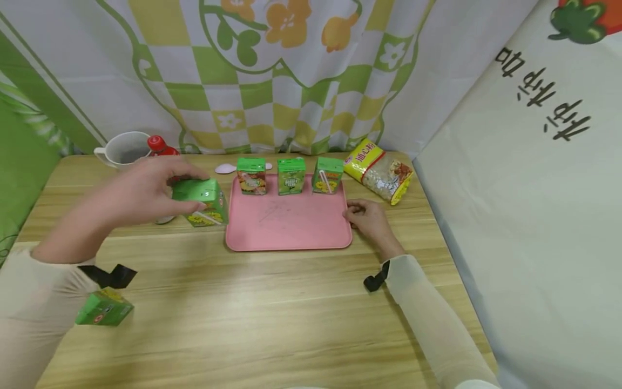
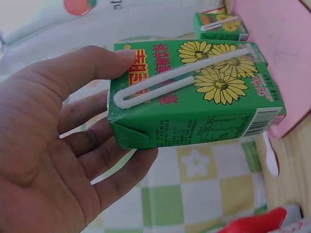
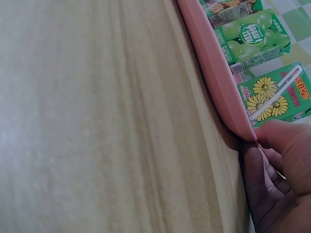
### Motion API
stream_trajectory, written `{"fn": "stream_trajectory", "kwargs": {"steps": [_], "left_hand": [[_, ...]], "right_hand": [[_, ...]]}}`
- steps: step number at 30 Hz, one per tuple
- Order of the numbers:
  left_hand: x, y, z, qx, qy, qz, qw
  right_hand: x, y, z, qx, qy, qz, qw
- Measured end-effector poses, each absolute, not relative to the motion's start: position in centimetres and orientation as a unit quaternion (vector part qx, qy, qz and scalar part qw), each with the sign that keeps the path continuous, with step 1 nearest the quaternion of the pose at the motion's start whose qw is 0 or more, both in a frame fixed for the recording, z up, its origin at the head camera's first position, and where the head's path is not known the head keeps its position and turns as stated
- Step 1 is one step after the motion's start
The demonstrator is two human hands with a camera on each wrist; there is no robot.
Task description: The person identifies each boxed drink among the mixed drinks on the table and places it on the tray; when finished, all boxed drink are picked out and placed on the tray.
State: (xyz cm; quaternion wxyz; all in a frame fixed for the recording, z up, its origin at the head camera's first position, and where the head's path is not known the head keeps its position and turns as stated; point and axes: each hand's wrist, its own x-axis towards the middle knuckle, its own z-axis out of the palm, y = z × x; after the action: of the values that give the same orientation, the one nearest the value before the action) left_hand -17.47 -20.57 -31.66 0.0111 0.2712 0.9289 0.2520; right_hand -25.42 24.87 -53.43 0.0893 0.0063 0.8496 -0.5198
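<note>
My left hand (image 1: 146,189) grips a green drink carton (image 2: 194,92) with yellow flowers and a white straw on its side. Thumb and fingers pinch the carton's top end, and it hangs just off the left edge of the pink tray (image 1: 286,227). On the right side, my right hand (image 1: 370,220) pinches the tray's rim between thumb and fingers. Three cartons stand in a row along the tray's far side: a reddish-fronted carton (image 1: 251,177), a green grape carton (image 1: 291,177) and a flowered carton (image 1: 327,176).
Another green carton (image 1: 104,308) lies by my left sleeve. Behind the left hand are a white mug (image 1: 127,148) and a red-capped bottle (image 1: 157,143). A pale spoon (image 1: 225,168) lies behind the tray, and a yellow-and-clear food bag (image 1: 379,172) sits at the back right.
</note>
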Motion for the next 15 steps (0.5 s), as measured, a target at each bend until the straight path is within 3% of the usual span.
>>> {"fn": "stream_trajectory", "kwargs": {"steps": [15], "left_hand": [[-22.6, -16.1, -35.2, 0.294, 0.925, 0.230, 0.068]], "right_hand": [[-25.3, 24.8, -53.3, 0.004, 0.849, -0.521, 0.085]]}}
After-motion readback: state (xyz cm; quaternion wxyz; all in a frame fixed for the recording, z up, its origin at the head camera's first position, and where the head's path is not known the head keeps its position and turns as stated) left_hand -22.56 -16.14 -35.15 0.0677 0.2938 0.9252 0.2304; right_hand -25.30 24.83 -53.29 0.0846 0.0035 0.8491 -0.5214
